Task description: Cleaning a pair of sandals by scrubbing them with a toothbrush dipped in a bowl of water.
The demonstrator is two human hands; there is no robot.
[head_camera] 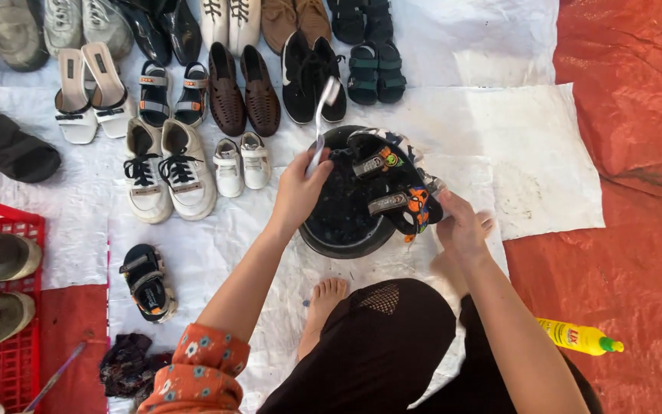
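Nearest the camera, a floral orange sleeve (197,372) and a black-clad knee (388,337) are seen, with a bare foot (323,303) set on the white cloth (216,253) that is spread over the red tarpaulin (630,253). A yellow bottle with a green cap (580,337) is laid on the tarpaulin at lower right, well apart from the basin. At lower left, a red plastic crate (5,360) holding worn shoes is shown, with a dark rag (124,364) and a single black sandal (145,282) near it.

At centre, a round black basin (342,218) is placed on the cloth. The right hand (461,226) is closed on the black child's sandal with orange trim (400,188), which is held tilted over the basin's right rim. The left hand (298,188) is closed around the handle of a white brush (322,123), held upright above the basin's left edge, its head raised away from the sandal.

Beyond the basin, footwear is set out in rows on the cloth: small white child's shoes (243,162), white lace-up sneakers (170,170), brown woven shoes (243,90), black slip-ons (313,77), dark green sandals (375,73) and white heeled sandals (90,92).
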